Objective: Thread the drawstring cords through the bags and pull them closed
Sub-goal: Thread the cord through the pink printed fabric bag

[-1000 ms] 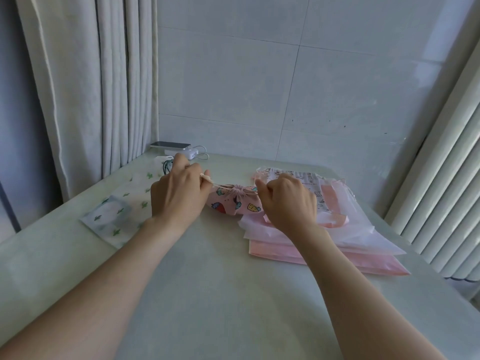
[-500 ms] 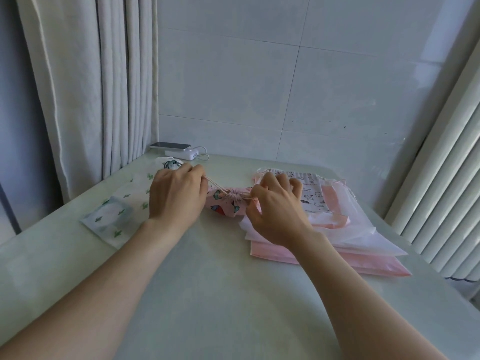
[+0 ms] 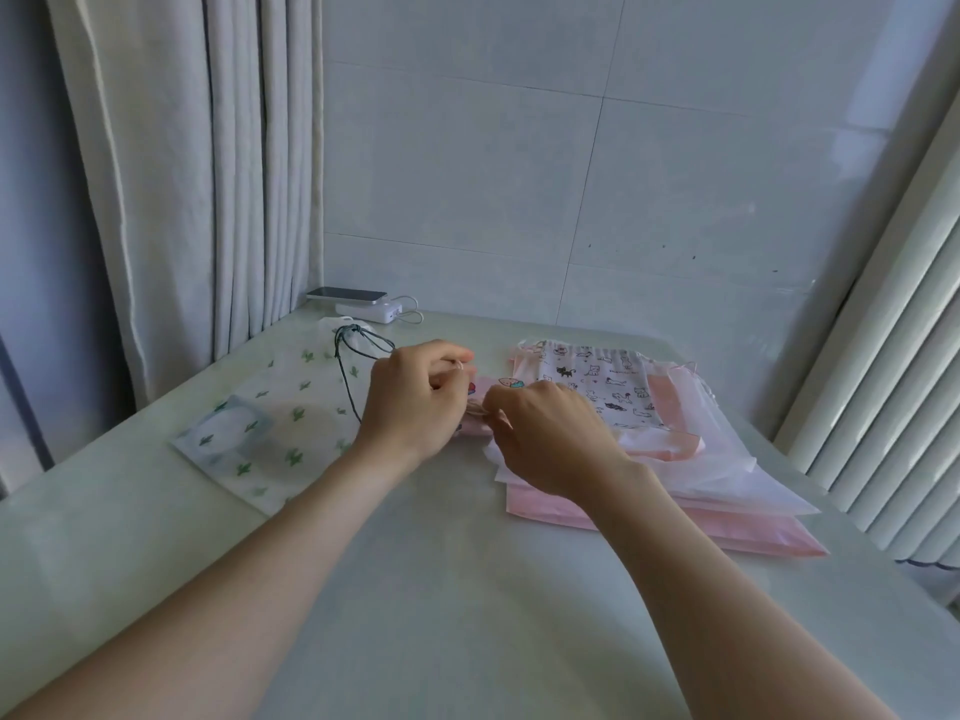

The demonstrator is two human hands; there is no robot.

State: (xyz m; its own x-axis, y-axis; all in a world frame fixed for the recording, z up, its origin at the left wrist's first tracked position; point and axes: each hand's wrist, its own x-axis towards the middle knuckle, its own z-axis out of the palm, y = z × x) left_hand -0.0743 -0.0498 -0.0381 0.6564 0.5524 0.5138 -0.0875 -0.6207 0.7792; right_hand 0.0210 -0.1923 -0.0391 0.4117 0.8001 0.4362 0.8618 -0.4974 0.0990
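Note:
A small pink printed drawstring bag (image 3: 485,394) lies bunched between my two hands, mostly hidden by them. My left hand (image 3: 415,397) has its fingers curled and pinches the pale cord (image 3: 460,365) at the bag's left side. My right hand (image 3: 550,439) pinches the cord end (image 3: 478,407) at the bag's gathered mouth. To the left lies a white bag with green cactus print (image 3: 280,418), a dark green cord (image 3: 353,356) looped at its top. A white cat-print bag (image 3: 608,387) tops a stack of pink and translucent bags (image 3: 727,491) on the right.
A phone (image 3: 345,294) rests on a white power bank (image 3: 371,310) with a cable at the table's back left. Curtains (image 3: 182,174) hang at the left, ribbed panels (image 3: 893,356) at the right, a tiled wall behind. The pale table (image 3: 415,589) spreads toward me.
My hands have come closer together over the pink bag. The left hand moved right, and the taut cord stretch between them is gone.

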